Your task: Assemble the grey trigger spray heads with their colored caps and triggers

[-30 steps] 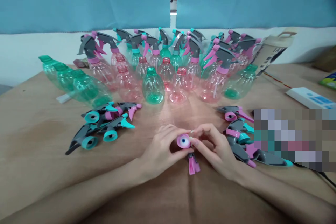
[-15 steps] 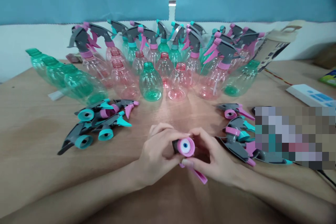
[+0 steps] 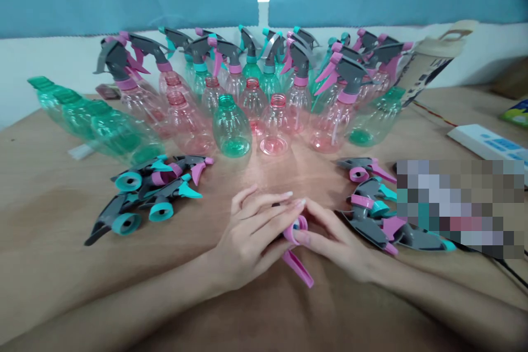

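Observation:
Low over the front middle of the table, both hands are closed around one spray head (image 3: 299,269) with a pink collar and pink trigger. My left hand (image 3: 251,236) wraps its grey body from the left, its fingers lying across the top and hiding most of it. With thumb and fingers, my right hand (image 3: 336,239) grips the pink collar (image 3: 303,224), whose opening faces me and to the right. The trigger points down toward me. Beyond the hands stand a green bottle (image 3: 232,129) and a pink bottle (image 3: 274,129), both without spray heads.
Loose spray heads lie in a left pile (image 3: 160,212) and a right pile (image 3: 363,220). Several bottles with spray heads (image 3: 346,93) stand behind. Green bottles (image 3: 111,126) lean in a row at left. A tumbler (image 3: 431,60) and white power strip (image 3: 487,143) are at right.
My left fingers have reached further over the spray head, covering more of its body and collar. The collar has turned to the right. The whole view has shifted slightly.

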Tool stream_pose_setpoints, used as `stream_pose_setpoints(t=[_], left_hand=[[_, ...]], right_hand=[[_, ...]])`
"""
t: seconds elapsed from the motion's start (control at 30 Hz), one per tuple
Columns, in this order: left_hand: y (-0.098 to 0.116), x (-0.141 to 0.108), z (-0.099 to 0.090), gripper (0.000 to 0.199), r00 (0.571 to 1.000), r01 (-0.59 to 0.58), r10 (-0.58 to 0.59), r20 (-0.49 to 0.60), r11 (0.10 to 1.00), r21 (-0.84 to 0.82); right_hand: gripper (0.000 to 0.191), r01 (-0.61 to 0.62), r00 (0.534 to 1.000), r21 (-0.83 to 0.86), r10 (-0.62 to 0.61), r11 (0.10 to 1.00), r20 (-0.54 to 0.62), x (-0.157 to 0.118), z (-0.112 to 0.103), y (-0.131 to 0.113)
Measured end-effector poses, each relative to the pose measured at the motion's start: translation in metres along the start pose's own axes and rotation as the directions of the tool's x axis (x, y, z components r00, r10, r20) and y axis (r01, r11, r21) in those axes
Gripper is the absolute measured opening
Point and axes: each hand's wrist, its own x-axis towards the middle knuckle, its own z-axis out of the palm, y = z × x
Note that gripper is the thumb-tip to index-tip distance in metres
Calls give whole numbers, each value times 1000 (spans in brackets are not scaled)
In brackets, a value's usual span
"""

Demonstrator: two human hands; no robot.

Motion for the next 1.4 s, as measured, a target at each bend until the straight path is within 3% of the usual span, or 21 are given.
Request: stream_pose_setpoints(t=[0.3,0.6,0.8,1.2,1.4], left_hand=[[-1,-1,3,48,999,-16,18,27,997,-74],[-4,0,1,52,988,-32,48,146,993,-109],[-3,-2,2,49,984,-114,128,120,987,-117],[-3,-2,3,50,987,-79,93,129,990,-114],[0,2,2,44,989,-48,60,137,995,-87]], right_hand=[[22,-33,999,103,32,994,16,5,-3,6],[25,-84,993,280,58,956,101,9,-9,13],[33,-85,989,161,63,983,136,5,-8,10],[27,-147,989,332,125,932,85,0,3,9],[34,-97,994,256,81,962,74,-2,0,10]])
